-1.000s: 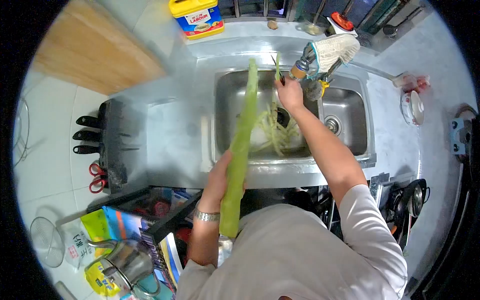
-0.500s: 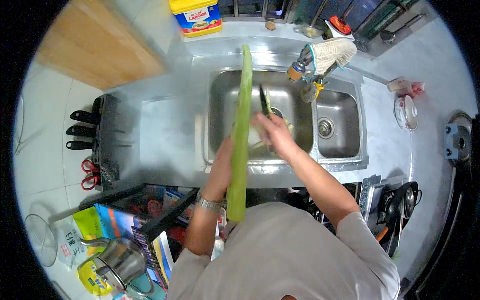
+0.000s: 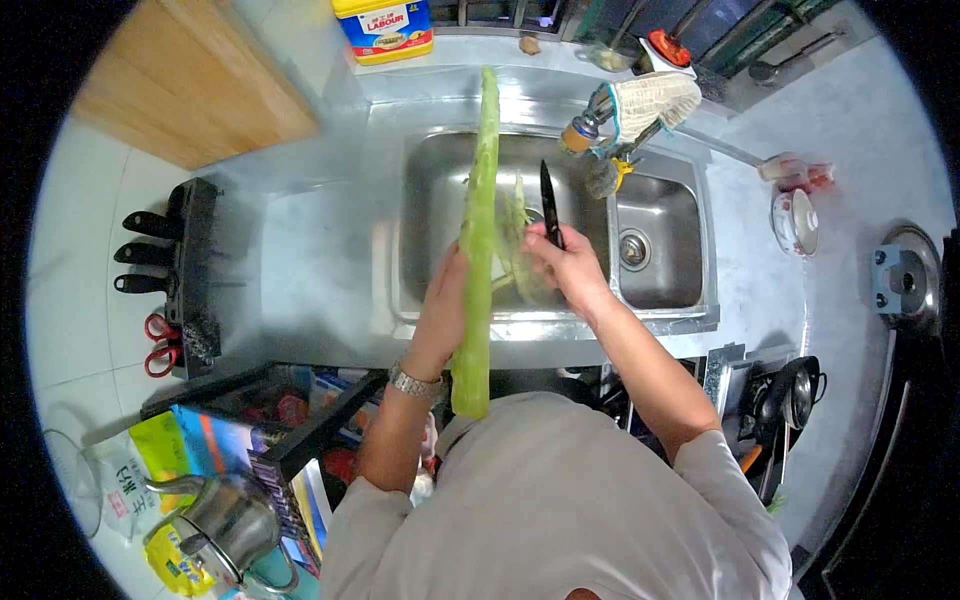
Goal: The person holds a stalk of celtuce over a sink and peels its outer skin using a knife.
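My left hand (image 3: 441,310), wearing a metal-band watch, is closed around a long pale-green celtuce stem (image 3: 480,240). The stem stands nearly lengthwise in front of me, its thin end over the back of the sink and its thick end near my shirt. In my right hand (image 3: 570,270) is a small knife (image 3: 549,205) with a dark blade, pointing away from me. Green peel strips (image 3: 519,205) hang or lie beside the right fingers, over the large sink basin (image 3: 430,170); whether the fingers pinch them I cannot tell.
A smaller basin (image 3: 660,285) adjoins on the right, with a cloth-draped faucet (image 3: 650,105) behind. Left of the sink stands a knife rack (image 3: 190,280) with red scissors (image 3: 163,345). A kettle (image 3: 232,525) sits lower left, and a white bowl (image 3: 795,222) on the right.
The knife has moved slightly right of the stem and now points more upright. A green peel strip shows more plainly by my right hand. The whole view has shifted a little.
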Available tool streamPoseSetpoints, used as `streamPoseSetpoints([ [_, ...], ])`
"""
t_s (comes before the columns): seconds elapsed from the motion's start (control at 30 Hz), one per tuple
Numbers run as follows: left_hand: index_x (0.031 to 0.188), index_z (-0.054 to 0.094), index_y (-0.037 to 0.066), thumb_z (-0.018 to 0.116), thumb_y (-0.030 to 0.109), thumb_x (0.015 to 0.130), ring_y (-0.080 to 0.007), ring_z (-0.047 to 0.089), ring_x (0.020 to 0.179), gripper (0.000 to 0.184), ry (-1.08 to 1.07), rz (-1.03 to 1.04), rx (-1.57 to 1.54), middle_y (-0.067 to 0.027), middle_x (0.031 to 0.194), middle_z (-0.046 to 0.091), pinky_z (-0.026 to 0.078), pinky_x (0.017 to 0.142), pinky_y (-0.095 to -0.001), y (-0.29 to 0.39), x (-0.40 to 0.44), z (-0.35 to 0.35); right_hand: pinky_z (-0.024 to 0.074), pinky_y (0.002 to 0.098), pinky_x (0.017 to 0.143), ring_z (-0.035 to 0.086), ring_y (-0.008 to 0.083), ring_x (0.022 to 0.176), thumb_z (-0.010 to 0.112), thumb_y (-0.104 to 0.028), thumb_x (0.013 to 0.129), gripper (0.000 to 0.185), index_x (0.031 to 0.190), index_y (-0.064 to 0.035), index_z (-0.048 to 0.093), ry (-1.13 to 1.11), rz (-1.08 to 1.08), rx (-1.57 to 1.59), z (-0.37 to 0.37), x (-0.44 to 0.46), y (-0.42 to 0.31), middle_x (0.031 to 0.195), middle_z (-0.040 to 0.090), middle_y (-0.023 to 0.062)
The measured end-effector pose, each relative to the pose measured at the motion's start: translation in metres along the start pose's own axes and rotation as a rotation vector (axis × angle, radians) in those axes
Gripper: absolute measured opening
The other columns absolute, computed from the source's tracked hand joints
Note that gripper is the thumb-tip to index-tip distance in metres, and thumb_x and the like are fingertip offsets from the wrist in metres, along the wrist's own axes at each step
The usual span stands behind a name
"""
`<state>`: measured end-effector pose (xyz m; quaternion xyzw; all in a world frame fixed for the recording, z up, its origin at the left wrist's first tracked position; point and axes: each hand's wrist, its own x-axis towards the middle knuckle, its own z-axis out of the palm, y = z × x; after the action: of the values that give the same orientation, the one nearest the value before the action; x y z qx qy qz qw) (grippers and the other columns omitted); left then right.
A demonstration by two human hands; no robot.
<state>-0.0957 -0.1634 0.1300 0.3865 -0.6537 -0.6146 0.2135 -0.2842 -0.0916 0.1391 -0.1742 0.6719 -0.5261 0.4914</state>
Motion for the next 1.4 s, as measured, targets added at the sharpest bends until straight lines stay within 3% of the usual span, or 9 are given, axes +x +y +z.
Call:
streamPoseSetpoints([
  [0.13, 0.135, 0.045, 0.006, 0.049, 0.035, 0.101, -0.0236, 0.067, 0.074, 0.045, -0.025, -0.288, -0.325, -0.0147, 0.102, 0.064, 0.056, 0.062, -0.034, 0.021, -0.001, 0.002, 0.0483, 0.026, 0.066, 0.059, 0.0118, 0.071, 0.069, -0.021, 0.09, 0.024, 0.102, -0.001, 0.063, -0.134, -0.201, -0.027, 0.025, 0.002, -0.008, 0.086, 0.064, 0.0039],
  [0.33, 0.137, 0.043, 0.003, 0.074, -0.003, 0.07, -0.0389, 0.051, 0.123, 0.073, -0.019, 0.069, 0.053, -0.0243, 0.144, 0.04, 0.049, 0.098, -0.042, 0.01, 0.002, 0.005, 0.0432, 0.0251, 0.058, 0.058, 0.0097, 0.069, 0.07, -0.02, 0.089, 0.019, 0.095, -0.0052, 0.06, -0.127, -0.003, 0.019, 0.027, 0.001, -0.017, 0.081, 0.062, 0.0014],
  [0.5, 0.134, 0.045, 0.002, 0.066, 0.011, 0.085, -0.0348, 0.059, 0.111, 0.054, 0.014, 0.014, -0.055, -0.0225, 0.133, 0.05, 0.056, 0.085, -0.0397, 0.017, 0.002, 0.003, 0.0429, 0.0258, 0.054, 0.058, 0.0094, 0.069, 0.07, -0.019, 0.088, 0.018, 0.096, -0.0054, 0.061, -0.115, 0.062, 0.016, 0.011, 0.01, 0.005, 0.079, 0.062, -0.0003],
  [0.67, 0.113, 0.053, 0.004, 0.044, 0.047, 0.1, -0.0208, 0.064, 0.068, 0.046, -0.031, -0.266, -0.514, -0.0112, 0.096, 0.062, 0.056, 0.057, -0.0325, 0.008, 0.006, 0.002, 0.051, 0.0444, 0.066, 0.066, 0.0352, 0.074, 0.068, -0.026, 0.088, 0.026, 0.095, -0.0013, 0.065, 0.209, -0.451, -0.954, -0.035, 0.03, 0.048, 0.076, 0.067, 0.0196],
  [0.77, 0.107, 0.052, 0.006, 0.041, 0.053, 0.1, -0.0165, 0.063, 0.06, 0.048, -0.046, -0.296, -0.665, -0.0076, 0.086, 0.062, 0.054, 0.051, -0.0292, 0.0, 0.01, 0.004, 0.0496, 0.0509, 0.072, 0.063, 0.0437, 0.081, 0.066, -0.029, 0.089, 0.027, 0.093, -0.0016, 0.066, 0.252, -0.276, -0.826, -0.057, 0.041, 0.068, 0.08, 0.065, 0.0272],
  [1.07, 0.119, 0.052, 0.006, 0.053, 0.037, 0.098, -0.0176, 0.066, 0.073, 0.037, -0.067, -0.215, -0.856, -0.0114, 0.106, 0.066, 0.056, 0.067, -0.0328, 0.008, 0.027, 0.021, 0.0354, 0.0195, 0.049, 0.048, 0.0042, 0.057, 0.055, -0.036, 0.099, 0.034, 0.107, -0.0044, 0.064, -0.068, 0.088, -0.132, -0.029, -0.038, 0.048, 0.081, 0.067, 0.0004],
  [1.2, 0.117, 0.055, 0.006, 0.057, 0.032, 0.096, -0.0178, 0.064, 0.091, 0.034, -0.06, -0.212, -0.995, -0.0093, 0.106, 0.065, 0.054, 0.082, -0.0355, -0.001, 0.041, 0.036, 0.0269, 0.019, 0.045, 0.043, 0.003, 0.055, 0.057, -0.035, 0.098, 0.038, 0.121, -0.0048, 0.059, -0.134, 0.055, 0.039, -0.016, -0.072, 0.039, 0.087, 0.067, -0.0001],
  [1.3, 0.115, 0.057, 0.005, 0.058, 0.032, 0.094, -0.0182, 0.061, 0.093, 0.034, -0.101, -0.209, -1.034, -0.0077, 0.102, 0.063, 0.053, 0.083, -0.0352, -0.012, 0.051, 0.048, 0.0483, 0.0228, 0.074, 0.057, 0.0083, 0.089, 0.063, -0.032, 0.095, 0.05, 0.132, -0.0002, 0.052, -0.188, 0.037, 0.056, -0.016, -0.086, 0.035, 0.107, 0.064, 0.0026],
  [1.4, 0.113, 0.057, 0.005, 0.059, 0.033, 0.093, -0.0183, 0.06, 0.09, 0.035, -0.204, -0.211, -1.036, -0.007, 0.098, 0.061, 0.053, 0.081, -0.0351, -0.001, 0.051, 0.051, 0.0468, 0.0263, 0.089, 0.057, 0.012, 0.101, 0.069, -0.026, 0.091, 0.053, 0.133, 0.002, 0.051, -0.188, 0.077, 0.02, -0.027, -0.084, 0.04, 0.111, 0.063, 0.0052],
])
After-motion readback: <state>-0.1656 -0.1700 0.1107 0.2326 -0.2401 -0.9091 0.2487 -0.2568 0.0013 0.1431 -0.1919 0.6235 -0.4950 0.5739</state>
